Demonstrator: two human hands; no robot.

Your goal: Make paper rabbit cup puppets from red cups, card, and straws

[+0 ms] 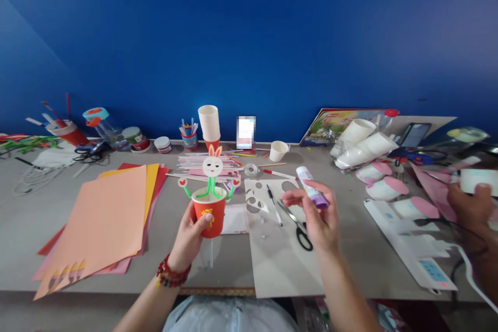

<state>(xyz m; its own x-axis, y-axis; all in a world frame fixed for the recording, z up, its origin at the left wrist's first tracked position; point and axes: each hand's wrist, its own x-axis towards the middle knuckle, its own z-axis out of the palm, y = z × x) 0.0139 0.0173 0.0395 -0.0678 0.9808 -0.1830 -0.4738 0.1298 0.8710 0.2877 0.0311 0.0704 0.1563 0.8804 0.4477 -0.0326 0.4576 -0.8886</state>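
Observation:
My left hand (194,225) is wrapped round a red paper cup (213,218) with yellow marks, thumb across its front. Out of the cup rises a white paper rabbit face (212,166) with orange ears, on bent green stems. Two more green stems carry small white pieces with red hearts, one at each side. My right hand (321,215) is raised, a white and purple glue stick (311,188) between its curled fingers; some fingers point left. Below that hand, black-handled scissors (303,238) and a pen (274,205) lie on a pale sheet with cut-out holes (288,275).
Coloured paper sheets (105,212) are stacked at left. Stacked white cups (209,123), sticks and a tape roll (251,169) lie at the back. At right are pink-ended cups (387,188), a power strip (412,249) and another person's hand (472,207) holding a white object.

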